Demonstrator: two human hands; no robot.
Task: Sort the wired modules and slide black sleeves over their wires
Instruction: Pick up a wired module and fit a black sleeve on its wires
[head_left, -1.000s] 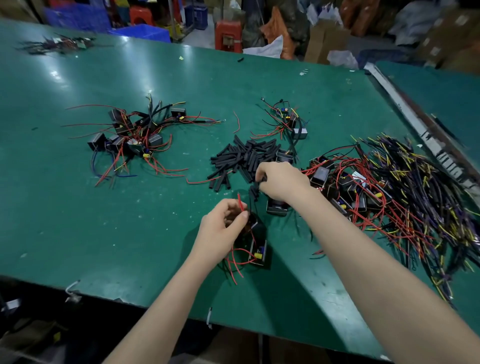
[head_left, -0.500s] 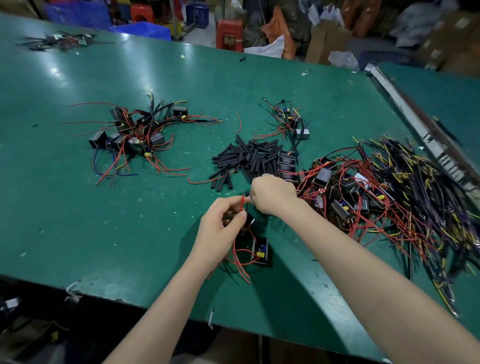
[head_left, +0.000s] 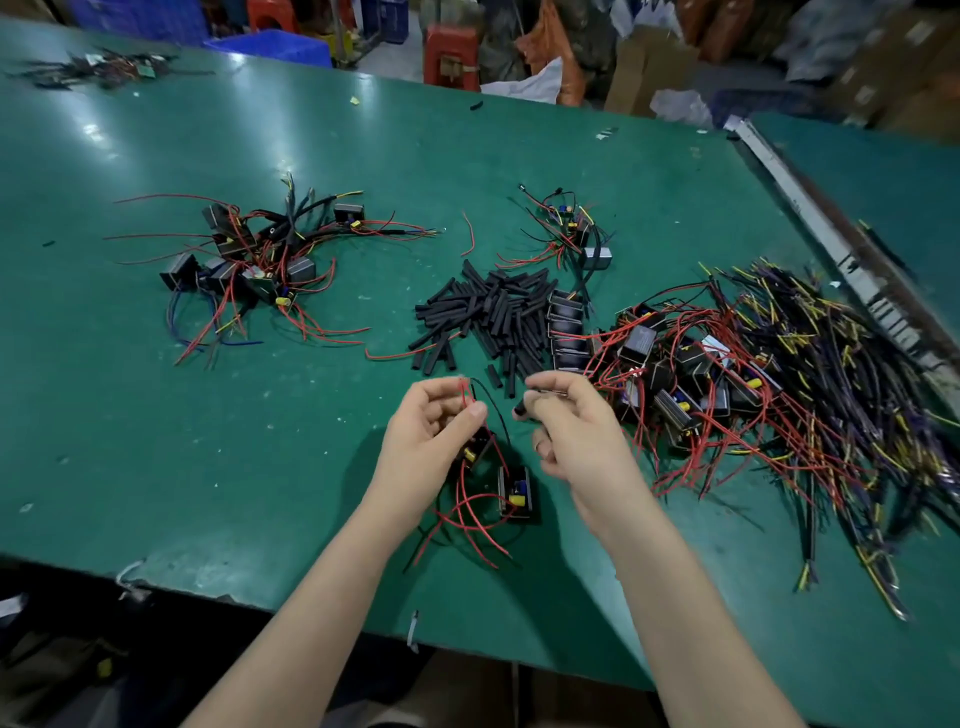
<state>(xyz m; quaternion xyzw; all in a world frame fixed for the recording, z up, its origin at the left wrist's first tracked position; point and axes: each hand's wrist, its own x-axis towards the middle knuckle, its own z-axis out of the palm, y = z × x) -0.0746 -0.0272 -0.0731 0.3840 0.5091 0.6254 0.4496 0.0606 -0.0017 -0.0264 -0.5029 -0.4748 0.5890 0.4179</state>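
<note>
Since half a second ago your right hand (head_left: 574, 431) has drawn back from the left, so a clear gap now separates the sleeve (head_left: 521, 410) from the wires (head_left: 466, 391); a second ago that hand was out at the sleeve pile (head_left: 488, 317). Sleeve: pinched between right thumb and fingers, only its dark end showing, long axis roughly level and aimed left. Wires: red and black ends stand up out of your left hand (head_left: 434, 431), gripped between thumb and curled fingers, the black one arcing right toward the sleeve mouth. Judgement: sleeve lies just right of the wire tips, at about the same height; the right hand carries it, so the closing move is leftward, mouth first. The module (head_left: 516, 493) lies on the table (head_left: 156, 467) just below both hands, its wires leading up into the left grip. Unsleeved heap (head_left: 727, 374) lies right; done cluster (head_left: 249, 254) far left.
</note>
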